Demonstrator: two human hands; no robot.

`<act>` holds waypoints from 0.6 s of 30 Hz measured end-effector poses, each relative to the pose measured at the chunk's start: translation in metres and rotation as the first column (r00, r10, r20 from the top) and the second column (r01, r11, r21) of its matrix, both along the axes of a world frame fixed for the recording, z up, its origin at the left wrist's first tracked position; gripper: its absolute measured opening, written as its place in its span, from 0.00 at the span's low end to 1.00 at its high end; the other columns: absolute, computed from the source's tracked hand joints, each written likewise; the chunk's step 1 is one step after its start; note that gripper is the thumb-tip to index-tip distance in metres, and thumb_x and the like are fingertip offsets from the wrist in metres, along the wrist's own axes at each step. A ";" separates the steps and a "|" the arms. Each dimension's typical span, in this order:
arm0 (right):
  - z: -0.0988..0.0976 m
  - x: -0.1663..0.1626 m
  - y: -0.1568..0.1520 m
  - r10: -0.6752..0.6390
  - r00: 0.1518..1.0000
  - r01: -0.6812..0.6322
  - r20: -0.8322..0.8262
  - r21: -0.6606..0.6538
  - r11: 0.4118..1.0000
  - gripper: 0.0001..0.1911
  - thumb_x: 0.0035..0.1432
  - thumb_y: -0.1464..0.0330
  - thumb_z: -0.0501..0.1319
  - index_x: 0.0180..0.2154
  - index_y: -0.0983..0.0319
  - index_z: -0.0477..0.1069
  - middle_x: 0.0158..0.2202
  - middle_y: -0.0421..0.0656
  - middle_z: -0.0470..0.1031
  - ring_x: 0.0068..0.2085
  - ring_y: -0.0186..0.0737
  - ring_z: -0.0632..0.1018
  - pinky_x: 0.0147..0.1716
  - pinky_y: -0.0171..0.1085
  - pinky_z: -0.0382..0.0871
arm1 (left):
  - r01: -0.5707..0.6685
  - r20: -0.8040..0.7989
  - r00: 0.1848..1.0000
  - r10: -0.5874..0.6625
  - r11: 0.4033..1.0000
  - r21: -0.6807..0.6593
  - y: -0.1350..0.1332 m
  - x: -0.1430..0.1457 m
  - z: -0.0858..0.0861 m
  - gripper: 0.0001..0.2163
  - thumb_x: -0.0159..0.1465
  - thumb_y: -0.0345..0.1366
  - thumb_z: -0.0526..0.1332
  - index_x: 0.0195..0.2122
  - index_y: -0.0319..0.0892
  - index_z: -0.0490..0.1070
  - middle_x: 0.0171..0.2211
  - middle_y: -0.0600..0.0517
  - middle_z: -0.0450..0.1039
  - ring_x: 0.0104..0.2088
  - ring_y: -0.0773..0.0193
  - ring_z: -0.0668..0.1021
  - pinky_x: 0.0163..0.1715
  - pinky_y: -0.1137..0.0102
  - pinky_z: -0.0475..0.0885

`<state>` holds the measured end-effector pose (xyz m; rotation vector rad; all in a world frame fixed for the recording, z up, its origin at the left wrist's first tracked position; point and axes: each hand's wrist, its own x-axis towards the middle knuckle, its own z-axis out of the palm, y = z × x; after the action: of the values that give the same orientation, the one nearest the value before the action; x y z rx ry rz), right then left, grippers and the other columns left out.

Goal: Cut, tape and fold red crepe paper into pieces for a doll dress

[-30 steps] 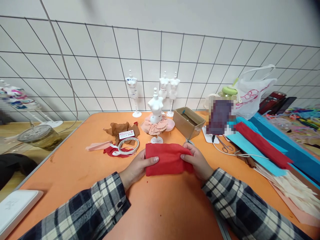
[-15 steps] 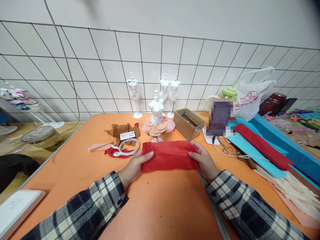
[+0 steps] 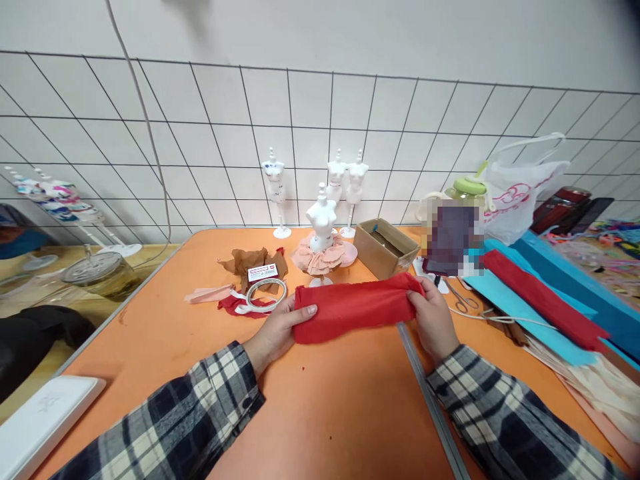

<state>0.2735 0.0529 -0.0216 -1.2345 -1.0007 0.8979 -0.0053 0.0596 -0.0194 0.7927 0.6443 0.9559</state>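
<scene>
A strip of red crepe paper is held up over the orange table, stretched between my two hands. My left hand pinches its left end, thumb on top. At the other end my right hand grips the edge, thumb in front and fingers behind; this end sits higher, so the strip slants. Just behind the paper stands a small white mannequin with a ruffled pink paper skirt. To the left of my left hand lies a roll of tape.
Brown crumpled paper and a small box lie at left. Behind stand several mannequins and a cardboard box. At right are scissors, blue paper and a plastic bag. A metal ruler-like strip lies near my right forearm.
My right hand has moved up and to the right, pulling the red paper longer and tilting it. My left hand keeps its pinch. The view has shifted slightly.
</scene>
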 end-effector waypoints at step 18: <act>0.013 -0.036 -0.035 0.152 0.406 -0.593 0.901 0.133 0.794 0.12 0.58 0.58 0.61 0.37 0.59 0.73 0.64 0.48 0.61 0.68 0.59 0.49 0.63 0.61 0.45 | 0.304 -0.441 0.879 -0.184 0.927 0.218 -0.020 0.006 0.005 0.20 0.52 0.45 0.72 0.32 0.38 0.65 0.26 0.57 0.68 0.25 0.72 0.69 0.25 0.77 0.64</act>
<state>0.2378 0.0178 -0.0090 -1.0251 -2.2788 0.2500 0.0007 0.0395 -0.0146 1.3246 0.7576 0.6511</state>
